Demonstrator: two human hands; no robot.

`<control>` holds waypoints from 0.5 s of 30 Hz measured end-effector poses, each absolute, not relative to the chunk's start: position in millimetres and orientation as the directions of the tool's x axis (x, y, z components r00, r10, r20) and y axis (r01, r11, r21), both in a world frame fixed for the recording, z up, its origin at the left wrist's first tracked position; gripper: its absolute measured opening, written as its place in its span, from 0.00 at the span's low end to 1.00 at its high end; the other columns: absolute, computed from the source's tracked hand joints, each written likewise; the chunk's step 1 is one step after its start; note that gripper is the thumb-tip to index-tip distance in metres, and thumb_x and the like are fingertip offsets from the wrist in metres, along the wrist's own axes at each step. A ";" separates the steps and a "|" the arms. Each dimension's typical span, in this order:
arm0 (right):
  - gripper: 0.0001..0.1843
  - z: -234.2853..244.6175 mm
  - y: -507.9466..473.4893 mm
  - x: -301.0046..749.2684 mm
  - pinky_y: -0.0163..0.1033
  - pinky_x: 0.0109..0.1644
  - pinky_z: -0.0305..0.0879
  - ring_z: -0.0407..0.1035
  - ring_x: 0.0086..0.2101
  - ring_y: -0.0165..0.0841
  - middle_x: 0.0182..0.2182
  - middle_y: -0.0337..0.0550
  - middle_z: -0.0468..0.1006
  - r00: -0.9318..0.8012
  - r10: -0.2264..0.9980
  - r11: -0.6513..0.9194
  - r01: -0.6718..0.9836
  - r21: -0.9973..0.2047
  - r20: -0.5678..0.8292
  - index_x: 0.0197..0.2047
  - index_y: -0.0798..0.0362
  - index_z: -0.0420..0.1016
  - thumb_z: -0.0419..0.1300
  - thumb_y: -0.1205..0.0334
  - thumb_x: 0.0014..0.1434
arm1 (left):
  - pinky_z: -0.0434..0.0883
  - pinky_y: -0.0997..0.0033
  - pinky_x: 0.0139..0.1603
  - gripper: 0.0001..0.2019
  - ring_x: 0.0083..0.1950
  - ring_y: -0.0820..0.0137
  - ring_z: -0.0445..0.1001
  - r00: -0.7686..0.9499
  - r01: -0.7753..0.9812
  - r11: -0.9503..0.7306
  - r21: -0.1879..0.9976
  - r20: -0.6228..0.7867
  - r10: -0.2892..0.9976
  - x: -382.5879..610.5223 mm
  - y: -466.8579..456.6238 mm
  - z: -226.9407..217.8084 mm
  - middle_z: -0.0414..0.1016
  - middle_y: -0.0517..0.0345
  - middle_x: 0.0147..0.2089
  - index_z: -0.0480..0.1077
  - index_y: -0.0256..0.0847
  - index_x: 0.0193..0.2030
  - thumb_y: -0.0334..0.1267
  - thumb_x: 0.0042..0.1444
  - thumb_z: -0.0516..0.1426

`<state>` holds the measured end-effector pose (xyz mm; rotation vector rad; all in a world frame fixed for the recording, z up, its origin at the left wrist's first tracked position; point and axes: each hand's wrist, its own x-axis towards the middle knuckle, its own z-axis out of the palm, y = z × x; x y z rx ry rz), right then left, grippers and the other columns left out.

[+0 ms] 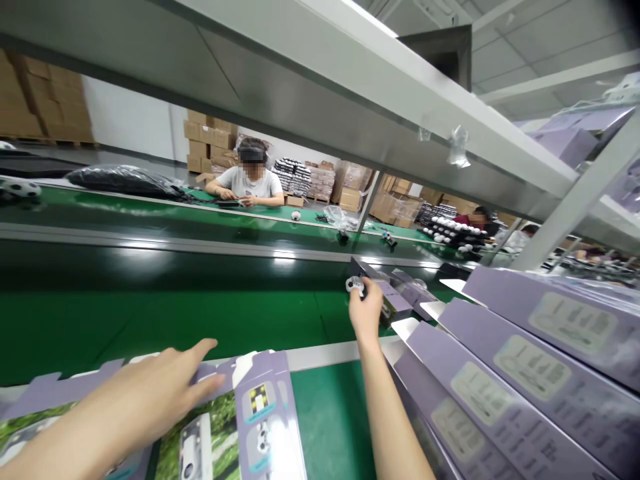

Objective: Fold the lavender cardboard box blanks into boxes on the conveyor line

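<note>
My left hand [175, 383] reaches over the flattened purple printed cartons [270, 427] at the bottom left, its thumb and index finger apart with nothing visible between them. The cartons carry green grass pictures and small product images. Farther off, my right hand [367, 310] is closed around a small white ball-shaped piece with black football patches [354, 285]. The fingers partly hide this piece. Just behind and to the right of that hand lie purple boxes [407, 290] on the green belt [250, 313].
A row of leaning purple cartons [500, 380] fills the right side. Overhead, a grey shelf beam [320, 80] slants across. Across the line a person [253, 177] works at a bench, with a black plastic bag [125, 179] to the left and stacked cardboard boxes [210, 137] behind.
</note>
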<state>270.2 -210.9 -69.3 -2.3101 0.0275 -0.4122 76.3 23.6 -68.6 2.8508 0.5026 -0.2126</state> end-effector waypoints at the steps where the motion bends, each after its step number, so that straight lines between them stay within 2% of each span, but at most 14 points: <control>1: 0.24 -67.3 -200.9 261.1 0.44 0.66 0.59 0.61 0.62 0.40 0.62 0.54 0.66 0.971 0.024 -0.721 0.181 -0.669 0.237 0.62 0.53 0.65 0.43 0.59 0.68 | 0.70 0.46 0.58 0.37 0.58 0.45 0.73 0.922 0.364 -0.915 0.172 -0.203 0.329 77.3 24.1 -70.6 0.72 0.34 0.58 0.58 0.33 0.69 0.53 0.59 0.40; 2: 0.20 -66.7 -189.7 251.2 0.42 0.59 0.66 0.70 0.55 0.40 0.53 0.49 0.76 0.968 0.195 -0.732 0.251 -0.633 0.158 0.55 0.51 0.73 0.47 0.55 0.67 | 0.69 0.47 0.60 0.36 0.60 0.45 0.71 0.918 0.366 -0.919 0.150 -0.220 0.329 78.5 24.3 -73.2 0.71 0.33 0.59 0.60 0.31 0.68 0.52 0.59 0.39; 3: 0.18 -67.5 -177.9 240.9 0.42 0.54 0.70 0.74 0.48 0.41 0.45 0.48 0.80 0.939 0.338 -0.741 0.307 -0.597 0.064 0.46 0.51 0.78 0.52 0.51 0.65 | 0.68 0.47 0.61 0.35 0.62 0.45 0.70 0.914 0.364 -0.922 0.134 -0.241 0.326 79.8 24.3 -76.0 0.70 0.33 0.60 0.62 0.30 0.66 0.51 0.59 0.39; 5: 0.18 -71.6 -155.5 221.5 0.48 0.49 0.72 0.76 0.44 0.49 0.38 0.54 0.81 0.866 0.492 -0.769 0.385 -0.511 -0.087 0.35 0.56 0.80 0.59 0.48 0.59 | 0.67 0.46 0.62 0.33 0.62 0.45 0.69 0.909 0.358 -0.927 0.110 -0.266 0.320 82.2 22.9 -80.4 0.70 0.34 0.60 0.64 0.31 0.64 0.48 0.60 0.39; 7: 0.19 -76.4 -139.6 207.2 0.54 0.51 0.70 0.74 0.46 0.56 0.40 0.63 0.80 0.836 0.530 -0.796 0.432 -0.423 -0.144 0.36 0.61 0.80 0.60 0.51 0.59 | 0.67 0.46 0.60 0.32 0.61 0.45 0.71 0.907 0.360 -0.928 0.099 -0.269 0.323 83.7 20.4 -81.9 0.71 0.32 0.59 0.63 0.32 0.65 0.46 0.61 0.38; 9: 0.20 -79.5 -132.6 199.9 0.58 0.52 0.69 0.73 0.48 0.59 0.43 0.67 0.79 0.832 0.536 -0.812 0.460 -0.360 -0.143 0.39 0.64 0.79 0.57 0.53 0.62 | 0.68 0.46 0.59 0.32 0.60 0.44 0.71 0.904 0.366 -0.926 0.097 -0.272 0.329 83.9 18.0 -80.8 0.71 0.31 0.58 0.60 0.32 0.67 0.45 0.61 0.38; 15: 0.13 -76.8 -136.8 197.1 0.53 0.55 0.68 0.72 0.50 0.52 0.48 0.54 0.78 0.775 0.619 -0.764 0.556 -0.327 -0.130 0.41 0.52 0.81 0.65 0.53 0.56 | 0.68 0.47 0.59 0.33 0.59 0.44 0.71 0.918 0.354 -0.919 0.173 -0.251 0.307 84.2 22.9 -82.5 0.71 0.32 0.59 0.59 0.33 0.68 0.48 0.58 0.43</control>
